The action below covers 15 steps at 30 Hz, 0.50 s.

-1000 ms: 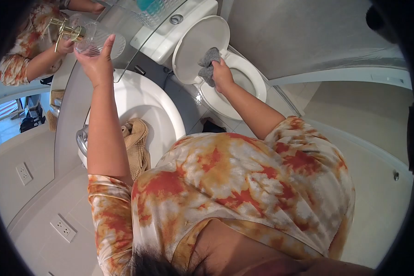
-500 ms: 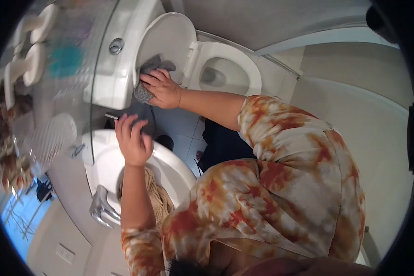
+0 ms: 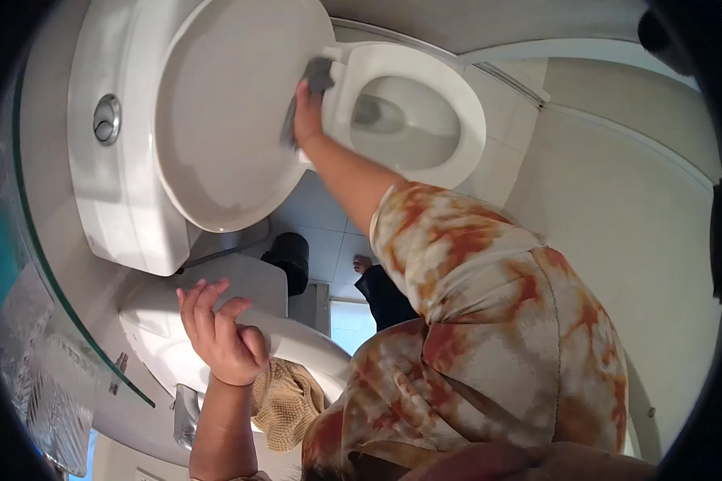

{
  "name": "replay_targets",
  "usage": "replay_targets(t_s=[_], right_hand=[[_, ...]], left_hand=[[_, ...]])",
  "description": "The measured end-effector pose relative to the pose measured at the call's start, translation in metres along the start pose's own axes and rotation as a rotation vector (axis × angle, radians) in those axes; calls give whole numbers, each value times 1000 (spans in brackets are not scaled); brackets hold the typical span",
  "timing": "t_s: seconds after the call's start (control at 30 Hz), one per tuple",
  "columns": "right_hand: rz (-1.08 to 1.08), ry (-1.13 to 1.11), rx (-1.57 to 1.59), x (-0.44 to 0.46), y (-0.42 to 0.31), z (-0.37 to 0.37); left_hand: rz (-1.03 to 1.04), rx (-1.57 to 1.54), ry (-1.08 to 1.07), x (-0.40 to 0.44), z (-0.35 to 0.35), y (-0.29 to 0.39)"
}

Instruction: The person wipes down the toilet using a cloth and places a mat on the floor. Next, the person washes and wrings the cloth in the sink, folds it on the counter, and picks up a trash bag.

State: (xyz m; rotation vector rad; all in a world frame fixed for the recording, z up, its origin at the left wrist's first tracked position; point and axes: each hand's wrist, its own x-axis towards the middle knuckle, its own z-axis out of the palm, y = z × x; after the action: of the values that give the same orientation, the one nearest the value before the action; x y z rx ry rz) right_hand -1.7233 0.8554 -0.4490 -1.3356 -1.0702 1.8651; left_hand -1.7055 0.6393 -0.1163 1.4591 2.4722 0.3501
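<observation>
My right hand [image 3: 307, 120] presses a grey cloth [image 3: 321, 74] against the inner face of the raised toilet lid [image 3: 225, 112], close to the hinge. The hand covers part of the cloth. Beside the hinge lies the white toilet bowl [image 3: 457, 148], with water inside. My left hand [image 3: 221, 333] hovers over the white sink [image 3: 148, 325], palm up, its fingers loosely bent and apart, holding nothing. A tan knitted cloth [image 3: 289, 405] is draped in the sink below my left wrist.
The toilet tank [image 3: 124, 192] with a round flush button [image 3: 107, 120] stands behind the lid. A glass shelf edge [image 3: 56, 272] juts in at left above the sink. A black bin [image 3: 289, 258] sits on the tiled floor. The sink tap [image 3: 186, 417] is near my left forearm.
My right hand has moved the grey cloth across the lid from its outer edge to the hinge side. The view has shifted, bringing the toilet nearer. My left hand stays raised by the sink.
</observation>
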Motion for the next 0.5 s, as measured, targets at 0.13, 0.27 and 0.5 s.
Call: replay_targets(t_s=[0.13,0.27,0.5], right_hand=[[-70,-95,-143,-112,-7,19],[-639,-482,-265,-138,-106,50],[-373,-147,2,43,-104,43]], left_hand=[[-2,18,-12,-3,-2,-2],[-19,6,-6,1,-1,3],[4,10,-14,3,-2,3]])
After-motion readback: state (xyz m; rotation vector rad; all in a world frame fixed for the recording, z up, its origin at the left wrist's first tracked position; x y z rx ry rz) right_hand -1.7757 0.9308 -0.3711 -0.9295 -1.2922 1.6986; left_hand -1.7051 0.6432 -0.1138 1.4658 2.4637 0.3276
